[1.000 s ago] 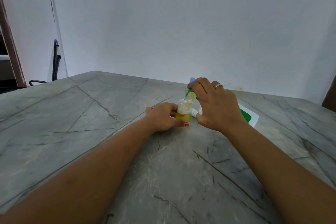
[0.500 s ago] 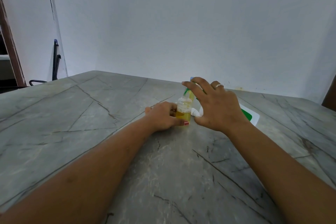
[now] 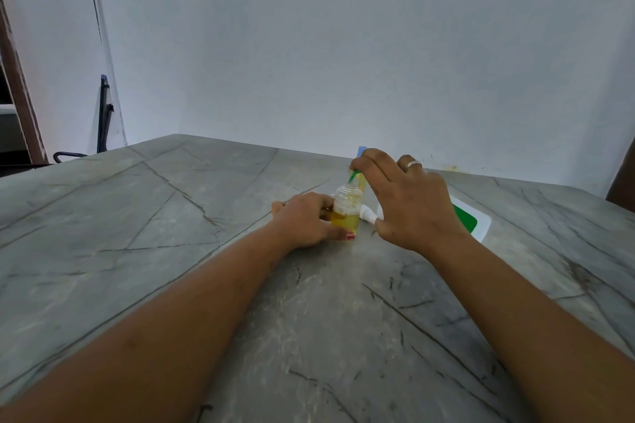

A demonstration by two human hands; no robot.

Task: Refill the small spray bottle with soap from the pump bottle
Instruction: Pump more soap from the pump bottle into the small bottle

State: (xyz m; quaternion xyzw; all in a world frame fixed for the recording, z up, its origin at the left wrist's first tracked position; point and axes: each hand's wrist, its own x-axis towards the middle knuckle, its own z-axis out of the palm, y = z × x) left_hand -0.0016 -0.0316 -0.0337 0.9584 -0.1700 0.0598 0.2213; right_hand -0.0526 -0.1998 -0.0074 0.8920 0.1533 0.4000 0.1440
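Note:
A small clear spray bottle (image 3: pixel 347 208) stands uncapped on the grey marble table (image 3: pixel 171 233), yellow soap filling its lower part with foam above. My left hand (image 3: pixel 305 220) is wrapped around its left side and holds it upright. Right behind it stands the pump bottle (image 3: pixel 360 182), yellow with a green spout and a blue top, mostly hidden. My right hand (image 3: pixel 405 203) rests over the pump head, fingers on top, the green spout pointing into the small bottle's mouth. A small white cap piece (image 3: pixel 369 215) lies under my right palm.
A white and green flat packet (image 3: pixel 474 221) lies on the table just right of my right hand. A white wall runs along the table's far edge. At the far left a dark chair (image 3: pixel 99 127) stands beyond the table by a doorway.
My right hand's fingers lifted off the pump head half a second ago and have come back down on it. The left hand and the small bottle have stayed put.

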